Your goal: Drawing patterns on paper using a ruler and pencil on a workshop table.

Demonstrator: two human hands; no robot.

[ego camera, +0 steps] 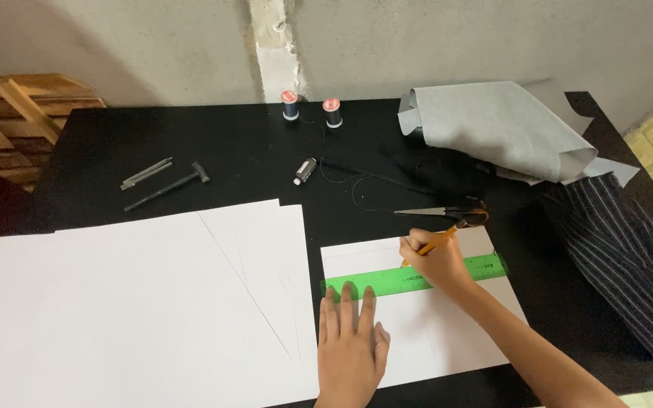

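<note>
Head view: left hand (351, 344) is lying flat, fingers spread, pressing down on the green ruler (415, 278) and the small white sheet (425, 317) under it, grasping nothing. Right hand (436, 261) is clenched around a yellow pencil (438, 242), its tip sitting at the ruler's upper edge on the sheet. The ruler is lying across the sheet, slightly tilted, right end higher. The sheet is sitting at the near right part of the black surface (251, 151). Large white paper sheets (137, 302) are lying just left, overlapping. Scissors (447, 214) are resting just beyond the small sheet. Three thread spools (289, 106) are standing and lying farther back, with black thread trailing. A small hammer (168, 185) is lying at far left. Grey fabric (500, 128) and striped dark cloth (629, 257) are piling up at right.
</note>
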